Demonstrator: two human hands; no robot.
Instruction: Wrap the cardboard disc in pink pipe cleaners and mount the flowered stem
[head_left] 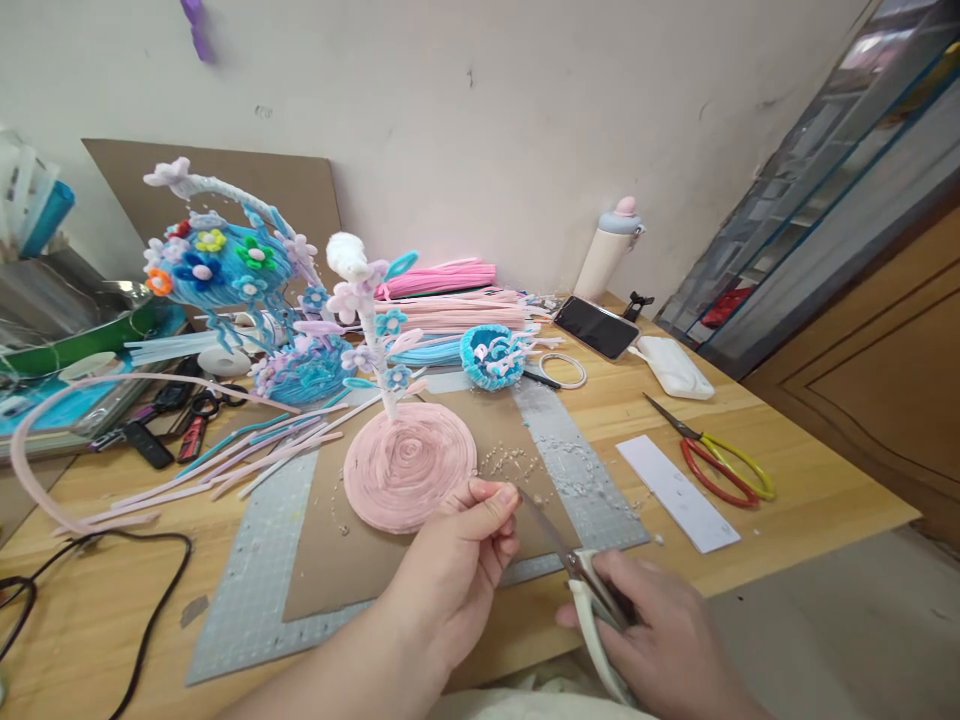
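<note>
My left hand [466, 550] is closed in a pinch over the mat's front; whatever its fingertips hold is too small to make out. Just to the right, my right hand [667, 620] grips white-handled scissors [592, 620], whose blade tips reach up close to the left fingertips. Behind the left hand lies a pink coiled round base [409, 470]. From it rises a white-wrapped stem [380, 350] with fuzzy flowers, leaves and a white tuft on top. Tiny beads [517, 465] are scattered on the brown cardboard [330, 540] beside the base.
A grey cutting mat [240, 600] lies under the cardboard. Pipe cleaners [450, 310], a blue fuzzy bowl [491, 358] and a flowered blue piece [225, 265] stand behind. At right are a phone [596, 328], a white strip [677, 493] and red-yellow scissors [720, 460]. A black cable [169, 590] crosses the left.
</note>
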